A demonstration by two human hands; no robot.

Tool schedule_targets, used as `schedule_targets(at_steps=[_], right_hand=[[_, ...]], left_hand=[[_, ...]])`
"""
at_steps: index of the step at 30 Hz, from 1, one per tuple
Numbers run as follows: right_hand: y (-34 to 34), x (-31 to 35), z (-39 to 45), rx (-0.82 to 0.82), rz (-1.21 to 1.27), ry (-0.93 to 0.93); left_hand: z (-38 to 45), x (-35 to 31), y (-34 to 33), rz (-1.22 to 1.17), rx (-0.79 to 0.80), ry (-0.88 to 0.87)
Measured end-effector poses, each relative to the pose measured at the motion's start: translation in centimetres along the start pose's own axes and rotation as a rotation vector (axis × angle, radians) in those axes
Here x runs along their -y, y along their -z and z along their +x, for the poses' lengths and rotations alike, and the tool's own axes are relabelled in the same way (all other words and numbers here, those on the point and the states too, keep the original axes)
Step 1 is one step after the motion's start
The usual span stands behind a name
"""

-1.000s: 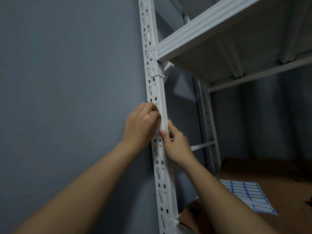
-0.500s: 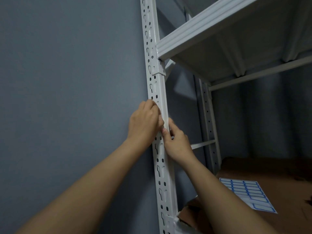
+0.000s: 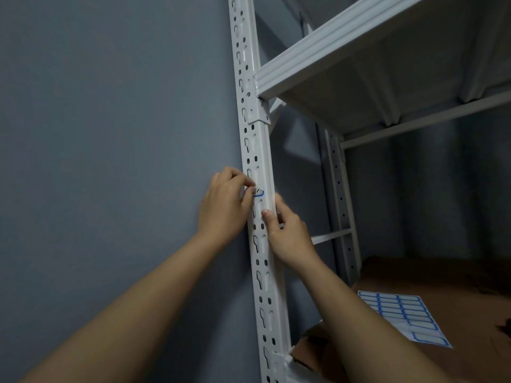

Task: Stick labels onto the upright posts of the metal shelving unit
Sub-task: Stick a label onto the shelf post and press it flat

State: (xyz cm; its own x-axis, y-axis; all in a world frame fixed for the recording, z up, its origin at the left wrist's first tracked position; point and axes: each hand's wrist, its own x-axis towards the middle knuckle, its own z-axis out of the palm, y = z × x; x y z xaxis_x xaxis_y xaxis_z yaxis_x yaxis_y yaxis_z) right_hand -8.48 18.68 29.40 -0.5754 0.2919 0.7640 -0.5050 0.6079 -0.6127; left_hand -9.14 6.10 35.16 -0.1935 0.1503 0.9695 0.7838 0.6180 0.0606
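A white perforated upright post [image 3: 255,150] of the shelving unit runs top to bottom in the middle of the view. A small white label with a blue border [image 3: 259,193] lies on the post at hand height, partly creased. My left hand [image 3: 225,205] is at the post's left side, its fingertips pinching the label's left end. My right hand [image 3: 287,230] holds the post from the right just below the label, thumb pressed on the post's front face.
A grey wall [image 3: 110,134] stands directly left of the post. A white shelf [image 3: 359,51] juts out above right. A rear post [image 3: 338,203] stands behind. A sheet of blue-bordered labels [image 3: 401,316] lies on brown cardboard [image 3: 456,286] on the lower shelf.
My left hand shifted slightly left off the post face, so the blue-bordered label now shows on the post. My right hand stays just below it.
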Motion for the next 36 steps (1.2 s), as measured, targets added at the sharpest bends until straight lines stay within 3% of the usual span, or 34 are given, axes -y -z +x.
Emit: schedule_targets(at_steps=[7,13,19,22,28,36], right_hand=[[0.1,0.0,0.0,-0.006,-0.009,0.018],[0.2,-0.1,0.0,-0.003,0.001,0.013],[0.1,-0.3,0.1,0.002,-0.004,0.001],[0.1,-0.3,0.2,0.002,-0.021,0.007],[0.1,-0.2,0.0,-0.012,-0.019,0.020],[0.2,0.0,-0.2,-0.007,-0.004,0.013]], left_hand=[[-0.2,0.0,-0.3,-0.002,0.006,-0.101],[0.4,0.4,-0.3,0.142,-0.036,-0.225],[2.0,0.7,0.0,0.474,-0.092,-0.649],[2.6,1.0,0.0,0.645,-0.095,-0.764],[2.9,1.0,-0.1,0.666,-0.073,-0.818],[2.8,0.8,-0.1,0.564,-0.097,-0.710]])
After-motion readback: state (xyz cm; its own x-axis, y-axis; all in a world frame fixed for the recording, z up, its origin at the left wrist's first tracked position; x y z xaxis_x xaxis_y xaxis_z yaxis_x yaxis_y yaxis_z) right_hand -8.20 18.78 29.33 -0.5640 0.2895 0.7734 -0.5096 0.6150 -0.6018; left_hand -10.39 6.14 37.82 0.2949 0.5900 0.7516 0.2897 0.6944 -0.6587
